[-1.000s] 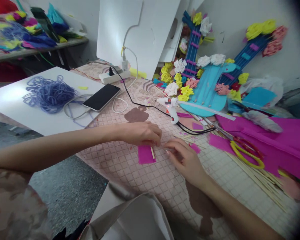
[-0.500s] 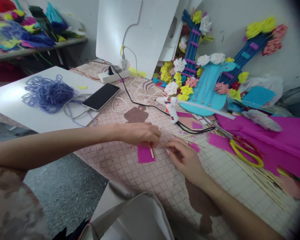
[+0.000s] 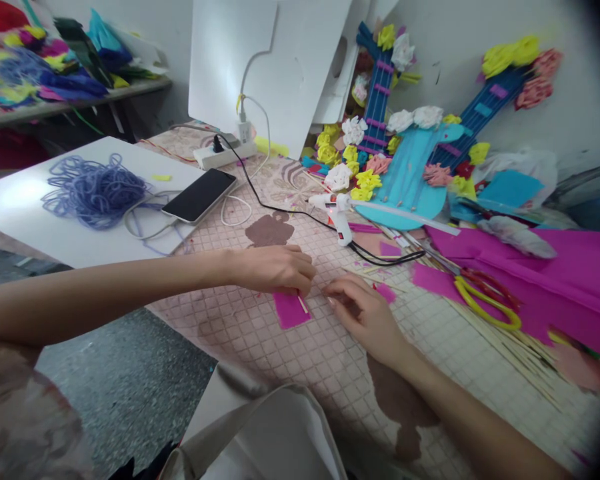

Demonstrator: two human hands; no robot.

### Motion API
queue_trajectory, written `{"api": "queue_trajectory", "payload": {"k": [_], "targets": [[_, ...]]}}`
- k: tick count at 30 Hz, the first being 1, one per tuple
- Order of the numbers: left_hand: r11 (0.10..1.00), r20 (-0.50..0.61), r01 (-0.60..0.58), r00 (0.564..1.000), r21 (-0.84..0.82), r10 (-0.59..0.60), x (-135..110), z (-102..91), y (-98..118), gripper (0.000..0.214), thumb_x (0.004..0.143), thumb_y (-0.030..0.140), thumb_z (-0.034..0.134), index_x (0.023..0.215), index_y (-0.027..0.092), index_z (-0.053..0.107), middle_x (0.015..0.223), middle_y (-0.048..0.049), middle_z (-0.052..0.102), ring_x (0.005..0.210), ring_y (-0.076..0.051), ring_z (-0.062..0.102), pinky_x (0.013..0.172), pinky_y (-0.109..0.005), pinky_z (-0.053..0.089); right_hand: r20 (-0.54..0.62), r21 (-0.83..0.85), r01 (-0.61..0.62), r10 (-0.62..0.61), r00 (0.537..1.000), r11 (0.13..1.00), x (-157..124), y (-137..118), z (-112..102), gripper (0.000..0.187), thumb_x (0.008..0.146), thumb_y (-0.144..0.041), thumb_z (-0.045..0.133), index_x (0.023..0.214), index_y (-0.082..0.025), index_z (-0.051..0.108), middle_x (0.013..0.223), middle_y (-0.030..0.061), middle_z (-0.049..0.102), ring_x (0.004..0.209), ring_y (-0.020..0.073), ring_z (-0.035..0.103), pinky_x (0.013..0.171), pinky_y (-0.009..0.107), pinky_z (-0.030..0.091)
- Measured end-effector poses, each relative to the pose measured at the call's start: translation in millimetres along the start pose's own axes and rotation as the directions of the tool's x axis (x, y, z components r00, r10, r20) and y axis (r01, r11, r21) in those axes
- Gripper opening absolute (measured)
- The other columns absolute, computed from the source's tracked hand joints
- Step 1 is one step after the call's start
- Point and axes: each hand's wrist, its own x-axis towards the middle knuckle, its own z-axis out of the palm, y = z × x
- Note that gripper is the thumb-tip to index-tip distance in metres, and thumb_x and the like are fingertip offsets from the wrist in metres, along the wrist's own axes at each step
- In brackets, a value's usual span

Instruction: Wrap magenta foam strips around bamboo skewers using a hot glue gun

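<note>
My left hand is closed over one edge of a small magenta piece of paper on the table. From under its fingers pokes a short, thin wooden stick, lying across the paper; the fingertips that pinch it are partly hidden. My right hand rests on the table just to the right, fingers loosely curled and the thumb apart from them, with nothing visible in it. Beyond the hands, a white hot glue gun with a clear glue stick in its back lies on the tablecloth.
Yellow-and-red-handled scissors, thin wooden sticks and magenta sheets lie at right. Blue paper guitars with paper flowers lean on the wall. At left are a phone, a power strip and purple yarn on a white board.
The magenta paper has turned slightly under my left hand, and less of the stick shows. My right hand keeps nearly the same pose. The whole view has shifted a little.
</note>
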Motion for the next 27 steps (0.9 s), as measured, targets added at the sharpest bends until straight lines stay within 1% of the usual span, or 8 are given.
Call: {"api": "queue_trajectory", "payload": {"k": [3, 5, 8, 12, 16, 19, 24, 27], "targets": [[0.998, -0.027, 0.017, 1.000, 0.061, -0.016, -1, 3.0, 2, 0.026, 0.094, 0.015, 0.041, 0.085, 0.019, 0.064, 0.088, -0.0069, 0.066, 0.089, -0.018, 0.056, 0.081, -0.032, 0.036, 0.007, -0.008, -0.003, 0.003, 1.000, 1.000, 2, -2, 1, 0.014, 0.086, -0.012, 0.052, 0.096, -0.020, 0.059, 0.094, 0.0051, 0.058, 0.091, 0.0189, 0.056, 0.078, 0.032, 0.045], [0.997, -0.057, 0.050, 0.997, 0.054, -0.047, 0, 6.4, 4, 0.023, 0.094, 0.017, 0.043, 0.087, 0.020, 0.065, 0.089, -0.0067, 0.065, 0.090, -0.018, 0.056, 0.082, -0.031, 0.036, 0.024, -0.020, -0.011, 0.012, 1.000, 1.000, 5, -4, 1, 0.012, 0.087, -0.014, 0.052, 0.095, -0.019, 0.059, 0.094, 0.0053, 0.058, 0.091, 0.0189, 0.055, 0.078, 0.032, 0.044], [0.993, -0.118, 0.118, 0.986, 0.001, -0.117, 8, 10.5, 8, 0.018, 0.092, 0.018, 0.047, 0.092, 0.020, 0.066, 0.089, -0.0058, 0.065, 0.085, -0.017, 0.058, 0.082, -0.031, 0.038, 0.048, -0.038, -0.036, 0.038, 0.998, 0.999, 9, -4, -3, 0.011, 0.091, -0.018, 0.049, 0.091, -0.019, 0.060, 0.090, 0.0045, 0.059, 0.087, 0.0184, 0.055, 0.076, 0.031, 0.043], [0.973, -0.165, 0.200, 0.962, -0.114, -0.217, 21, 9.1, 14, 0.014, 0.089, 0.016, 0.050, 0.092, 0.017, 0.064, 0.090, -0.0060, 0.063, 0.077, -0.015, 0.058, 0.074, -0.028, 0.041, 0.059, -0.024, -0.128, 0.130, 0.990, 0.991, 11, 0, -16, 0.023, 0.094, -0.027, 0.043, 0.083, -0.019, 0.061, 0.081, 0.0037, 0.061, 0.079, 0.0183, 0.056, 0.071, 0.032, 0.041], [0.958, -0.189, 0.177, 0.957, -0.227, -0.222, 33, 3.6, 20, 0.015, 0.088, 0.012, 0.049, 0.092, 0.013, 0.063, 0.092, -0.0082, 0.062, 0.082, -0.016, 0.059, 0.072, -0.025, 0.044, 0.101, 0.084, -0.269, 0.260, 0.960, 0.960, 6, 2, -31, 0.026, 0.092, -0.035, 0.045, 0.081, -0.019, 0.062, 0.076, 0.0030, 0.061, 0.072, 0.0180, 0.055, 0.063, 0.030, 0.039], [0.956, -0.219, 0.147, 0.954, -0.252, -0.205, 43, 1.7, 23, 0.013, 0.087, 0.011, 0.049, 0.090, 0.012, 0.062, 0.089, -0.0078, 0.060, 0.078, -0.015, 0.057, 0.070, -0.024, 0.043, 0.134, 0.173, -0.328, 0.308, 0.942, 0.929, 1, 0, -38, 0.021, 0.088, -0.036, 0.051, 0.085, -0.019, 0.063, 0.076, 0.0019, 0.062, 0.066, 0.0162, 0.053, 0.058, 0.029, 0.038], [0.950, -0.278, 0.111, 0.940, -0.291, -0.195, 59, 1.5, 26, 0.013, 0.085, 0.009, 0.049, 0.086, 0.011, 0.062, 0.085, -0.0070, 0.059, 0.074, -0.013, 0.055, 0.067, -0.023, 0.042, 0.084, 0.217, -0.336, 0.325, 0.942, 0.916, -8, 0, -47, 0.011, 0.083, -0.027, 0.055, 0.086, -0.018, 0.062, 0.079, 0.0020, 0.064, 0.071, 0.0158, 0.056, 0.062, 0.028, 0.041], [0.898, -0.269, 0.163, 0.919, -0.409, -0.289, 69, 0.0, 28, 0.012, 0.084, 0.012, 0.051, 0.089, 0.012, 0.063, 0.084, -0.0052, 0.062, 0.072, -0.012, 0.055, 0.065, -0.022, 0.042, 0.032, 0.197, -0.334, 0.334, 0.942, 0.922, -16, 5, -52, 0.009, 0.083, -0.024, 0.054, 0.086, -0.019, 0.061, 0.079, 0.0016, 0.064, 0.071, 0.0157, 0.056, 0.063, 0.028, 0.041]]}}
